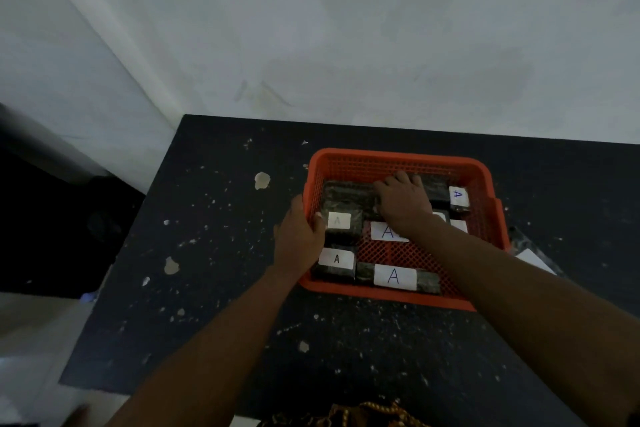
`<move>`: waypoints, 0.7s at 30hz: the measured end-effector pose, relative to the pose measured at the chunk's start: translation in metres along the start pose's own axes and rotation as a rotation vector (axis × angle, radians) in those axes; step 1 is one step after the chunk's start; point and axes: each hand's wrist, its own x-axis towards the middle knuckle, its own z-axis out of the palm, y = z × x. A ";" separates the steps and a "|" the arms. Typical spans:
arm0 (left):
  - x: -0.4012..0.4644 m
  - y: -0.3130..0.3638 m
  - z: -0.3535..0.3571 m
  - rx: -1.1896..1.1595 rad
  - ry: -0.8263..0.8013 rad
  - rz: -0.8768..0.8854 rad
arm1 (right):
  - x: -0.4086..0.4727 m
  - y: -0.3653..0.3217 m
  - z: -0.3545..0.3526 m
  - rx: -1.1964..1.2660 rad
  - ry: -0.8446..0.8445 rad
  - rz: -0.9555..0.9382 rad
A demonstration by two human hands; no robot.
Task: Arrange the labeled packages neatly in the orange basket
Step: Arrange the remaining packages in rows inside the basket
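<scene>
An orange mesh basket [398, 158] sits on a dark speckled table [214, 253]. Inside lie several dark wrapped packages with white "A" labels: one at the front [394, 277], one at the front left [336, 259], one at the left [339, 220], one at the far right [458, 196], one in the middle [384, 230] partly under my right wrist. My left hand [299, 234] grips the basket's left rim, thumb inside. My right hand [403, 199] is inside the basket, its fingers curled over a dark package [346, 192] at the back.
A white wall rises right behind the table. A white sheet of paper [535, 258] lies to the right of the basket. The table's left edge drops to a dark floor area. Patterned cloth shows at the bottom edge.
</scene>
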 end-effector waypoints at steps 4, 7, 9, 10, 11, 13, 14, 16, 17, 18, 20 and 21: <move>0.003 -0.001 0.002 -0.013 0.001 -0.005 | 0.018 0.004 -0.003 -0.036 -0.144 0.000; 0.003 -0.002 0.003 -0.023 0.007 0.000 | 0.024 0.004 -0.002 -0.066 -0.193 -0.005; 0.003 -0.002 0.003 -0.022 0.013 -0.006 | 0.025 0.004 0.001 -0.071 -0.205 -0.004; 0.003 -0.001 0.003 -0.019 0.017 -0.008 | 0.025 0.003 0.003 -0.068 -0.211 -0.002; 0.003 -0.001 0.003 -0.014 0.019 -0.011 | 0.025 0.003 0.005 -0.060 -0.219 0.002; 0.003 0.000 0.003 -0.010 0.016 -0.017 | 0.026 0.003 0.006 -0.045 -0.239 0.012; 0.003 0.000 0.002 -0.012 0.015 -0.019 | 0.027 0.002 0.007 -0.043 -0.250 0.015; 0.003 0.000 0.002 -0.013 0.018 -0.021 | 0.029 0.001 0.005 -0.038 -0.256 0.014; 0.003 -0.001 0.002 -0.011 0.021 -0.022 | 0.030 0.001 0.004 -0.036 -0.251 0.015; 0.003 -0.001 0.003 -0.010 0.024 -0.022 | 0.030 0.002 0.003 -0.039 -0.243 0.016; 0.003 -0.001 0.003 -0.007 0.028 -0.020 | 0.030 0.005 0.001 -0.033 -0.211 0.011; 0.003 -0.001 0.003 -0.004 0.029 -0.017 | 0.029 0.007 0.000 -0.014 -0.186 0.008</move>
